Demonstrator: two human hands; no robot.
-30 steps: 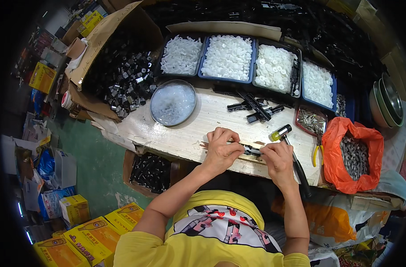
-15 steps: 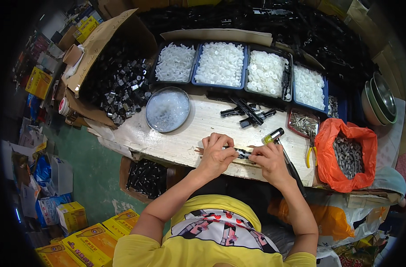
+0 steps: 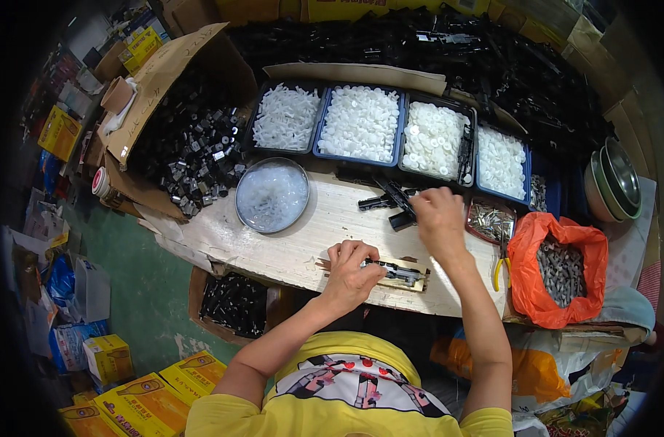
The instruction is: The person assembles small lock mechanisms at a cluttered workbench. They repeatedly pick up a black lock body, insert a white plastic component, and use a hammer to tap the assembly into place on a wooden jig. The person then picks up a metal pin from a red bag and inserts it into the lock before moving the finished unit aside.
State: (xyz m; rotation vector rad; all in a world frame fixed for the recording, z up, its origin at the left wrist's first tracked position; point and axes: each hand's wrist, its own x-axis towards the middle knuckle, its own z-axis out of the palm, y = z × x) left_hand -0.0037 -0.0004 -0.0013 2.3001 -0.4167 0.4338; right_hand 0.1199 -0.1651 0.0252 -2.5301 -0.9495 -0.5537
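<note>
My left hand (image 3: pixel 352 275) rests on the table's front part, with its bent fingers pinching one end of a slim black part with metal pieces (image 3: pixel 399 272). That part lies in a narrow wooden holder (image 3: pixel 419 282). My right hand (image 3: pixel 441 218) reaches farther back over a small pile of long black parts (image 3: pixel 379 202). Its fingers bend down at the right end of the pile; the fingertips are hidden, so their grip cannot be seen. A round metal tray (image 3: pixel 272 195) of translucent, whitish contents sits left of the pile.
Bins of white plastic pieces (image 3: pixel 360 122) line the back. A cardboard box (image 3: pixel 161 91) of black and metallic parts stands left. On the right are a dish of metal pins (image 3: pixel 490 220), yellow-handled pliers (image 3: pixel 501 272) and an orange bag (image 3: pixel 558 315) of grey parts.
My right hand has left the wooden holder and moved back to the black pile. The hammer is now hidden by my right hand and arm. My left hand stays at the holder.
</note>
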